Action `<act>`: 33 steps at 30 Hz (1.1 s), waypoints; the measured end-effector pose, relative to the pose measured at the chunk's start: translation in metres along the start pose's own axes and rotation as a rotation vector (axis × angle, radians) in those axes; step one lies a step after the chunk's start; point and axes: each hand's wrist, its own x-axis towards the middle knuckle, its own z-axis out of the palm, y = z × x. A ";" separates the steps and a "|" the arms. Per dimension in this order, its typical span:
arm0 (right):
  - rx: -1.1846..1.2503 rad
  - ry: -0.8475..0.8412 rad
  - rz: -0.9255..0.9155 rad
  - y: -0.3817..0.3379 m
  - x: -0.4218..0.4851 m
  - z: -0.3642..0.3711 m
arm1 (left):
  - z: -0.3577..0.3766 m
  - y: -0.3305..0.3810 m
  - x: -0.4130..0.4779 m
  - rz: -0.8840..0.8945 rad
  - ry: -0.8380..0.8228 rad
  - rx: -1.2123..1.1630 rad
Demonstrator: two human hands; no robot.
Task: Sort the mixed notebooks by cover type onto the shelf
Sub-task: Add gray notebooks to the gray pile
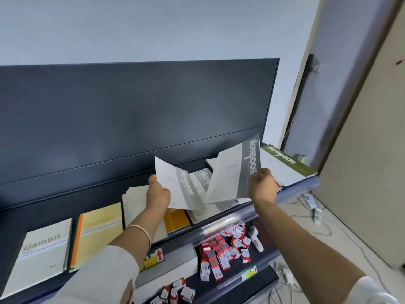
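My left hand (pixel 158 193) grips a grey-banded white notebook (pixel 175 185) by its left edge, lifted above the dark shelf (pixel 32 209). My right hand (pixel 262 186) holds a second grey-banded notebook (pixel 234 170) by its lower right corner, tilted up. More grey-banded notebooks (pixel 202 177) lie beneath them. A green-banded notebook stack (pixel 282 165) sits at the shelf's right end. Further left lie an orange notebook (pixel 176 221), a pale stack (pixel 134 200), a yellow notebook with an orange spine (pixel 100 229) and a white "Gambit" notebook (pixel 43 251).
Below, a lower shelf (pixel 190 266) holds several small red-and-white boxes (pixel 221 249) and a white bottle (pixel 256 238). A power strip (pixel 312 204) and cables lie on the floor at right. A beige door (pixel 368 172) stands at right.
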 end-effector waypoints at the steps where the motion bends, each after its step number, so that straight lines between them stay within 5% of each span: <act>1: 0.008 0.033 -0.009 0.001 0.006 -0.002 | 0.008 0.003 0.006 -0.001 -0.007 0.000; 9: 0.087 0.099 0.049 0.000 0.053 -0.003 | 0.068 0.011 0.049 -0.004 -0.111 0.099; 23: 0.075 -0.212 0.052 0.016 0.118 0.001 | 0.078 0.002 0.059 -0.020 -0.229 0.524; 28: -0.027 -0.311 -0.051 0.024 0.147 -0.004 | 0.091 0.014 0.037 0.153 -0.108 1.076; 33: -0.100 -0.392 -0.134 0.032 0.167 -0.007 | 0.139 0.030 0.013 0.418 -0.350 1.008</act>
